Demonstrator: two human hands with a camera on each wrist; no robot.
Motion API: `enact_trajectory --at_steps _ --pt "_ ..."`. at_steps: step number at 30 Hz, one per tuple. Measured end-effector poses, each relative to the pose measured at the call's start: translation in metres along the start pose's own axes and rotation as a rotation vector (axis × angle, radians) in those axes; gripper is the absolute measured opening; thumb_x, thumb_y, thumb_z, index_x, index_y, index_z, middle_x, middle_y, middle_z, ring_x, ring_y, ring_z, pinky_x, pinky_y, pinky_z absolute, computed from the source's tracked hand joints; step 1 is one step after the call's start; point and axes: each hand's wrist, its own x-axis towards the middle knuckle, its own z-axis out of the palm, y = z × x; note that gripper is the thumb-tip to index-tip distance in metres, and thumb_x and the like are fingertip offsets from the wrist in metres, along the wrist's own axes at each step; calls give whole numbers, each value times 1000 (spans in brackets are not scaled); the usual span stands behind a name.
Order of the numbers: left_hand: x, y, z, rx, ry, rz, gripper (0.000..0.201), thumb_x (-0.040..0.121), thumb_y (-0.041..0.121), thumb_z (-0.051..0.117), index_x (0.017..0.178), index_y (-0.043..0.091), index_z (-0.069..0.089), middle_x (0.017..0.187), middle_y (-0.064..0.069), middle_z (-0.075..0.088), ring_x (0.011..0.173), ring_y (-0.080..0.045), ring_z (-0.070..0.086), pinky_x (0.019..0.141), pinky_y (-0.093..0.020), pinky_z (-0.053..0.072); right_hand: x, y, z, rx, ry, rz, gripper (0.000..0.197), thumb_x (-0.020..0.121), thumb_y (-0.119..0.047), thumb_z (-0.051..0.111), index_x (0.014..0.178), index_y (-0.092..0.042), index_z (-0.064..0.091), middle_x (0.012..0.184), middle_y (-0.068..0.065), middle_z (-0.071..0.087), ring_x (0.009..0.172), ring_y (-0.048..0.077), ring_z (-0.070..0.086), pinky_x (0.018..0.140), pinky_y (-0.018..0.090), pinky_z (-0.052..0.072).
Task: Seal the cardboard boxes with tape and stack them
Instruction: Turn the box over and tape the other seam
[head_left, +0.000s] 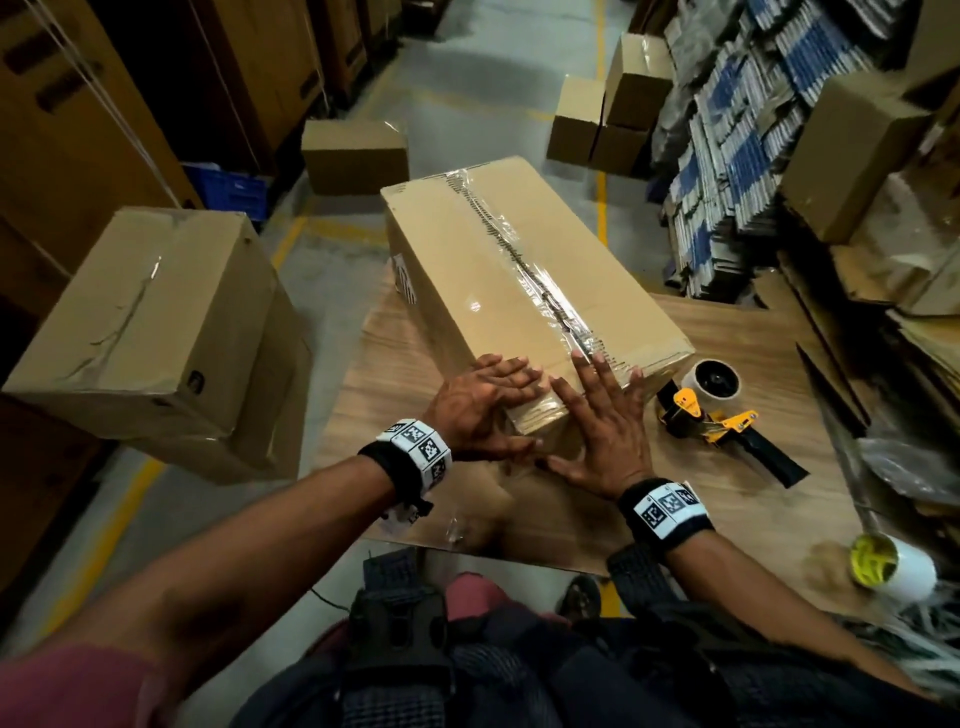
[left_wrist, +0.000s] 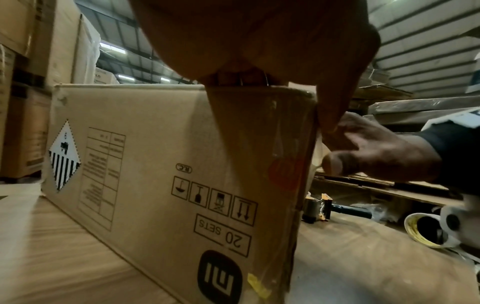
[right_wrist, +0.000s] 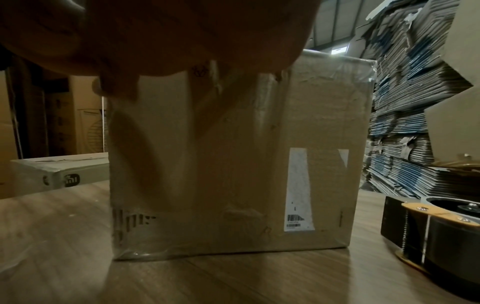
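Note:
A long cardboard box (head_left: 498, 270) lies on the wooden table (head_left: 737, 353), with clear tape running down its top seam. My left hand (head_left: 488, 400) lies flat on the near left corner of the top, fingers straight, thumb over the end face. My right hand (head_left: 602, 415) presses flat on the near end, fingers spread over the taped edge. In the left wrist view the box's printed side (left_wrist: 166, 164) fills the frame, and the right hand (left_wrist: 376, 152) shows beyond its corner. The right wrist view faces the taped end (right_wrist: 233, 164). A yellow and black tape dispenser (head_left: 722, 410) lies right of the box.
A stack of sealed boxes (head_left: 156, 332) stands on the floor to the left. More boxes (head_left: 356, 156) sit further down the aisle. A spare tape roll (head_left: 888, 566) lies at the table's near right corner. Flattened cartons (head_left: 737, 156) are piled on the right.

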Motion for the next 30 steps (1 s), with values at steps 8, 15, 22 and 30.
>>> enact_trajectory --at_steps 8,15,22,30 --pt "-6 4 9 -16 62 21 71 89 65 60 145 20 62 153 -2 56 150 -24 42 124 -49 28 1 2 -2 13 7 -24 84 87 -67 57 159 -28 38 171 10 17 158 35 12 116 75 13" --pt "2 -26 -9 -32 -31 197 63 84 45 81 140 20 66 148 -3 61 142 -25 52 117 -48 41 3 -8 -1 69 85 41 99 75 -89 57 153 -28 48 167 10 30 158 33 18 122 69 4" --pt "-5 -26 -4 -21 16 234 51 95 37 70 143 21 64 152 -1 56 149 -34 43 123 -52 30 -2 -11 12 11 107 59 65 101 -65 35 156 -30 43 169 10 27 157 38 17 119 73 5" --pt "-28 -13 12 42 235 174 49 93 51 76 133 24 72 144 1 64 145 -29 49 123 -58 29 -2 -9 11 0 157 10 61 102 -66 33 152 -33 46 161 8 42 155 38 23 119 73 0"
